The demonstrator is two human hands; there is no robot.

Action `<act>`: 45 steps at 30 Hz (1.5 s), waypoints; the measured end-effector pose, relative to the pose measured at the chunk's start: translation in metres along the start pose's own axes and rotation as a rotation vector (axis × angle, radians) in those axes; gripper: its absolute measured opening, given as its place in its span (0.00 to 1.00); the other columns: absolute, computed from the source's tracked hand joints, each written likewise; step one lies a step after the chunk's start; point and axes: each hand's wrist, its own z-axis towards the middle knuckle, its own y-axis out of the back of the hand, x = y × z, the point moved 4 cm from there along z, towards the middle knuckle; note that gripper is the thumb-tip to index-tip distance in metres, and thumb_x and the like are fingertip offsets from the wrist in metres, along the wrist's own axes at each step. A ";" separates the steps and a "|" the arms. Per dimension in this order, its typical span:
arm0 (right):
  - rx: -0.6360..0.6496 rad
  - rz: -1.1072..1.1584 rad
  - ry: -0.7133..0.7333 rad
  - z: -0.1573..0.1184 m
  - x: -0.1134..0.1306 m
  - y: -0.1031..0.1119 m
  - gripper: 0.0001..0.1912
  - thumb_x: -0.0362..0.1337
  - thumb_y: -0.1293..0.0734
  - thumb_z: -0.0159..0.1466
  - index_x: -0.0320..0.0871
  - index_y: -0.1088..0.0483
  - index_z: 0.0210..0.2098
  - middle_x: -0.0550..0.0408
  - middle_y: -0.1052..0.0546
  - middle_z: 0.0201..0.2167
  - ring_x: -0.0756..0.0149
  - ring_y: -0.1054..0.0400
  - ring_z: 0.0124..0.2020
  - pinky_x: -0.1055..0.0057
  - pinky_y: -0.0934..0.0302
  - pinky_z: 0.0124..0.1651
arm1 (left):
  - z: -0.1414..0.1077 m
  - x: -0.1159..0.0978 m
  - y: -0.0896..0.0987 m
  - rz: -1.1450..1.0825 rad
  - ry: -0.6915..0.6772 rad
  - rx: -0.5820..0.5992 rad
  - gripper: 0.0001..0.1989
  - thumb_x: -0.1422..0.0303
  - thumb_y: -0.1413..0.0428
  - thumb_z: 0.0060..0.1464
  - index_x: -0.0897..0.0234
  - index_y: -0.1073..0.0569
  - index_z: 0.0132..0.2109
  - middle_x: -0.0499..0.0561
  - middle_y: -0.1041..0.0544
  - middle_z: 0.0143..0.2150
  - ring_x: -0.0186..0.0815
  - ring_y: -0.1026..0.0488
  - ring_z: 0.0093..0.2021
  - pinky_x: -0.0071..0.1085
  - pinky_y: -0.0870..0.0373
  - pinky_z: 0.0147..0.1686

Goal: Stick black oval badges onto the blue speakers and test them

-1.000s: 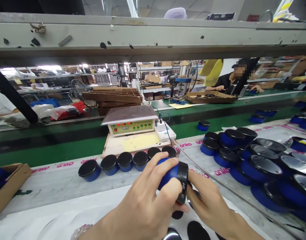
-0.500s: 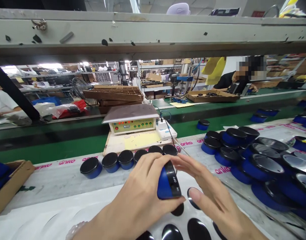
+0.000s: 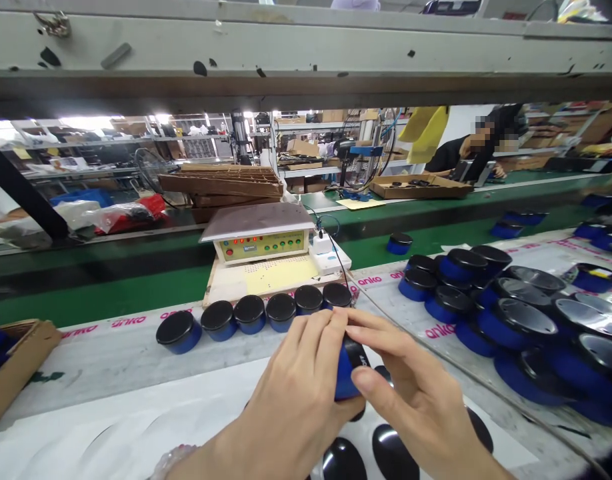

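A blue device with a black top band (image 3: 347, 373) is tilted on edge between my hands, part of its lettering showing. My left hand (image 3: 296, 387) wraps round its left side, fingers over the top and thumb beneath. My right hand (image 3: 416, 393) is at its right side, with fingertips near the top edge and the thumb against the lettered band. Below the hands lies a white sheet with glossy black discs (image 3: 343, 460). Behind them stands a row of blue devices with black tops (image 3: 249, 313).
Stacked blue devices (image 3: 521, 317) fill the right of the bench. A cardboard box (image 3: 29, 367) is at the left edge. Behind the row sits a control unit (image 3: 263, 243) with lit indicators. A shelf beam (image 3: 286, 57) crosses above; a person (image 3: 451, 153) sits across the green belt (image 3: 136, 283).
My right thumb and fingers have closed in on the held device, covering part of its lettering. Both hands and the device have shifted slightly to the right in the view.
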 end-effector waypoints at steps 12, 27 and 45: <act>-0.135 0.256 -0.154 -0.003 -0.007 -0.021 0.24 0.30 0.47 0.66 0.53 0.44 0.61 0.53 0.40 0.64 0.60 0.49 0.66 0.60 0.42 0.61 | 0.000 -0.004 -0.004 0.315 -0.149 -0.095 0.22 0.79 0.46 0.51 0.81 0.35 0.54 0.67 0.27 0.48 0.50 0.29 0.44 0.46 0.24 0.38; -0.077 0.084 -0.179 -0.016 -0.010 -0.007 0.24 0.41 0.46 0.71 0.56 0.49 0.65 0.52 0.40 0.64 0.55 0.44 0.63 0.59 0.37 0.57 | 0.009 0.015 0.006 -0.252 0.181 -0.007 0.33 0.67 0.35 0.44 0.66 0.38 0.56 0.58 0.27 0.51 0.42 0.26 0.47 0.36 0.24 0.45; 0.222 -0.255 0.158 0.003 -0.009 0.008 0.09 0.33 0.43 0.69 0.46 0.35 0.34 0.58 0.34 0.24 0.67 0.38 0.25 0.72 0.42 0.27 | -0.007 0.018 0.012 -0.441 0.321 0.159 0.40 0.52 0.32 0.35 0.57 0.37 0.54 0.51 0.26 0.47 0.39 0.23 0.43 0.32 0.23 0.42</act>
